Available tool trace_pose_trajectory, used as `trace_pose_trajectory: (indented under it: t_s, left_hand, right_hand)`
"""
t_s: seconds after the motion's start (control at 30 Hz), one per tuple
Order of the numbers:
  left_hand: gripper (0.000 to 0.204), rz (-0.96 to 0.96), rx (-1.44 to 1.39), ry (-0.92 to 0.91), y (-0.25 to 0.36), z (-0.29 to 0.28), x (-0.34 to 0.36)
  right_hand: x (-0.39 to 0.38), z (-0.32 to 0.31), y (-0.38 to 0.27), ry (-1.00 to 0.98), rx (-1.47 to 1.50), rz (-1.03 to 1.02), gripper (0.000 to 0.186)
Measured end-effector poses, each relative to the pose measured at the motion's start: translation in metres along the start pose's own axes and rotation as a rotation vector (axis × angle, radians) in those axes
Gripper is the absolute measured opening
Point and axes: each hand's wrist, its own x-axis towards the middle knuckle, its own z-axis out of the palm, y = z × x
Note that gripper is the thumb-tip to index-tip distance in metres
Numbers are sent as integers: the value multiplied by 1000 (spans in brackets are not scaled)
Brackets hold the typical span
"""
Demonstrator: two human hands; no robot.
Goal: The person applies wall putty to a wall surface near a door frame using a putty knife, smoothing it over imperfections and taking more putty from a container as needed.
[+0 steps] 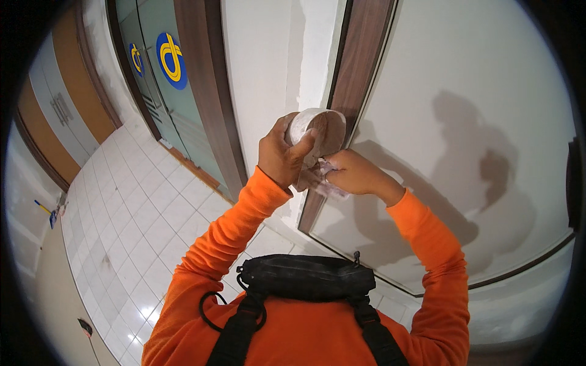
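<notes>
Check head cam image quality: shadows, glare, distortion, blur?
Head view: dark shadows fall on the white panel, right of the hands; bright glare spots on the floor tiles, lower left. Head view: fisheye bends the tile lines, corners go black. Head view: left hand and right hand read clearly; the pale crumpled piece lacks fine detail.

bright orange fills my feed from the sleeves (223,235), crossed by plain black straps (233,335). i read the round thing (334,131) as whitish, the crumpled piece (334,191) as pale lilac. i make out brown wood grain on the frames (363,55), yellow marks (174,61) on blue ovals (163,50), greenish glass doors (195,134), grey lines gridding white floor tiles (131,232).
</notes>
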Motion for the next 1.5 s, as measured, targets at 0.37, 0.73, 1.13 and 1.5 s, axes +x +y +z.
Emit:
trace_pose_trajectory:
  t_s: [0.37,0.73,1.13,1.5]
  left_hand:
    - [47,-128,-380,93,-100,-41,-21]
    - [38,-274,-617,221,-225,-107,-30]
    - [56,-437,-666,70,-285,-158,11]
    - [51,-321,-336,45,-272,-172,36]
  right_hand:
    - [-30,-69,7,411,1650,10,29]
    - [53,-446,-170,1444,-745,113,32]
    - [216,-468,-186,1174,-1400,744,30]
    - [92,-494,-212,1435,-518,241,42]
